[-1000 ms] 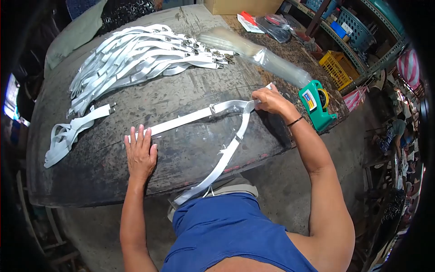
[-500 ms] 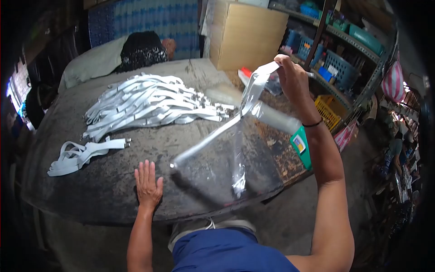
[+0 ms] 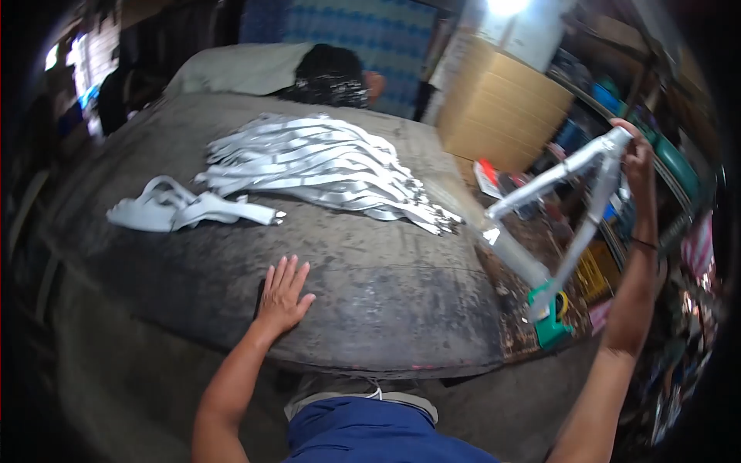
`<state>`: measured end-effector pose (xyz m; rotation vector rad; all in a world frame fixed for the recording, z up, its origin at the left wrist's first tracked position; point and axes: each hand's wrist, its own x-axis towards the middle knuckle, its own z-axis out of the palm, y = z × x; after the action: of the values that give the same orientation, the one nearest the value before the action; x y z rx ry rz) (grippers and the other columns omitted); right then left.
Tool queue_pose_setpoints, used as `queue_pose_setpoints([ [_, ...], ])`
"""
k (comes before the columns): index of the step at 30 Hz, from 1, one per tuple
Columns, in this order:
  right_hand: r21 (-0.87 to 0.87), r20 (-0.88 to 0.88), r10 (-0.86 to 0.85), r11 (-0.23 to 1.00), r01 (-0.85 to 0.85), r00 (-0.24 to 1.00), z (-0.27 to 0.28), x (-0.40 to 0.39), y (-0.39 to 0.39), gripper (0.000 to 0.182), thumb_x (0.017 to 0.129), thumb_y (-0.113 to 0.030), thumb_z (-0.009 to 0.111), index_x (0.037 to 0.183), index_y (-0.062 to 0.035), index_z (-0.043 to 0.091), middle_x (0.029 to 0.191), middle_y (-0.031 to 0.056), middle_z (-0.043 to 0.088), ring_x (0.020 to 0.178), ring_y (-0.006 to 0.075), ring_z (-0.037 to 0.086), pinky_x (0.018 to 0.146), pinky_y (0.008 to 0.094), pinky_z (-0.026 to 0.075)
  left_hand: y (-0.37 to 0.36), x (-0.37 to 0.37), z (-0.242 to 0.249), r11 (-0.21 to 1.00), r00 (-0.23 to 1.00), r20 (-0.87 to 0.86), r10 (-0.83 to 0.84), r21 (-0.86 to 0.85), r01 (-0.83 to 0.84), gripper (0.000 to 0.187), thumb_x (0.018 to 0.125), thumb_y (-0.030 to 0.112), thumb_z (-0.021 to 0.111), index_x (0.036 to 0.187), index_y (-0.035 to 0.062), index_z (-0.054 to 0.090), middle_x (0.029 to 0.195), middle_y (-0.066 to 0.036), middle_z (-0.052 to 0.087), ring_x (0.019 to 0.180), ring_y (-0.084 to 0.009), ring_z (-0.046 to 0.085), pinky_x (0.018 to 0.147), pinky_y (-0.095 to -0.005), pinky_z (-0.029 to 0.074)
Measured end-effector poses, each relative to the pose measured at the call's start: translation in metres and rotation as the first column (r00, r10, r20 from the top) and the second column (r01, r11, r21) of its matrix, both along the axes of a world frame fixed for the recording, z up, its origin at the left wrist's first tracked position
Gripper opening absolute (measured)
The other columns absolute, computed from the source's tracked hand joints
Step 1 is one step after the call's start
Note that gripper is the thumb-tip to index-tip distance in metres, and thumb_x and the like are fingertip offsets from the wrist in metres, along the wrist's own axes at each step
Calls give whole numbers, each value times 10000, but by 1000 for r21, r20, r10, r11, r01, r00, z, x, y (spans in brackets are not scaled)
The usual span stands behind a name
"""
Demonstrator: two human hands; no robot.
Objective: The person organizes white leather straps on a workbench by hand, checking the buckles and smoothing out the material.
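Note:
My left hand point(image 3: 283, 297) lies flat on the dark, worn tabletop point(image 3: 401, 301), fingers stretched and nothing in it. Raised at the far right, my right hand point(image 3: 639, 166) grips a white strap point(image 3: 552, 177) near its fold. Two lengths hang from that fold, one slanting left, one falling toward a green tool point(image 3: 552, 330) that looks like a tape dispenser. A broad pile of white straps point(image 3: 309, 166) with metal clips at their ends covers the table's middle. Left of it is a smaller looped strap bundle point(image 3: 185, 210), also with clips.
A long, clear plastic roll point(image 3: 515, 253) lies along the right side. A cardboard box point(image 3: 505, 108) stands behind, beside shelves with a green container point(image 3: 677, 168). A yellow crate point(image 3: 593, 270) is below. Grey cloth point(image 3: 235, 69) and a black plastic bundle point(image 3: 332, 76) sit at the back.
My right hand has swung the strap to the right, off the tabletop's middle. My left hand remains flat on the table. The view has turned, shifting the pile right in the picture.

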<state>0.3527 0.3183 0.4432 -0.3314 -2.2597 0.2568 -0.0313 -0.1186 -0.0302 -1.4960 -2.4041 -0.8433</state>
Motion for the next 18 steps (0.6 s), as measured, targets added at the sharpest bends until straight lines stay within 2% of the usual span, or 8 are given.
queue_pose_setpoints([
  [2,28,12,-69,997,69,998,14,-4,25,391,895,-37,491,1260,-30,633,884,-22,608,778,76,551,727,220,458,-21,-26,1,998,999,-15,44,-53,-45,693,905,384,628,1488,82,405,1558,-217,338,1466,-400,259,1194,-545,171],
  [5,66,103,-52,997,45,993,20,-49,8,332,1011,-251,542,1230,-26,650,723,-57,562,581,14,461,492,196,350,-63,-70,1,931,945,44,324,-192,-311,660,928,430,588,1459,68,441,1545,-228,353,1460,-404,265,1193,-548,169],
  [8,156,285,-42,988,-3,958,22,-121,16,369,1034,-315,523,1217,-22,656,658,-41,533,527,25,463,465,212,372,-80,-90,-2,894,901,109,420,-222,-389,621,947,447,563,1425,58,488,1532,-228,373,1457,-402,266,1201,-530,154],
  [11,86,364,1,996,-35,931,3,-220,-26,277,977,-168,532,1152,-16,684,647,-52,490,525,36,437,482,222,366,-76,-82,7,895,901,125,414,-234,-379,615,947,447,559,1425,65,495,1542,-203,374,1457,-384,272,1206,-518,151],
  [13,267,359,123,936,-228,925,-7,-285,-7,270,964,-152,525,1129,-20,694,636,-38,483,511,58,443,487,239,383,-77,-81,14,887,892,147,428,-257,-383,607,950,445,558,1430,76,497,1548,-190,372,1463,-376,268,1210,-508,149],
  [15,423,539,-187,903,-71,821,15,-354,-42,288,961,-147,502,1132,-2,683,638,-13,487,509,83,462,492,256,404,-76,-82,16,884,885,163,436,-264,-387,590,947,441,568,1422,95,516,1544,-173,389,1470,-363,265,1213,-497,152],
  [17,188,236,266,931,-313,935,32,-394,-41,260,963,-206,531,1103,-47,681,737,38,578,568,130,533,505,295,436,-75,-82,17,881,880,171,444,-265,-393,588,943,438,575,1417,95,521,1540,-173,394,1469,-363,266,1212,-500,153],
  [18,182,235,271,931,-317,933,65,-413,21,260,963,-206,531,1103,-47,681,737,38,578,568,130,533,505,295,436,-75,-82,18,882,877,182,444,-263,-392,586,939,435,581,1412,94,527,1536,-173,399,1467,-363,267,1210,-502,154],
])
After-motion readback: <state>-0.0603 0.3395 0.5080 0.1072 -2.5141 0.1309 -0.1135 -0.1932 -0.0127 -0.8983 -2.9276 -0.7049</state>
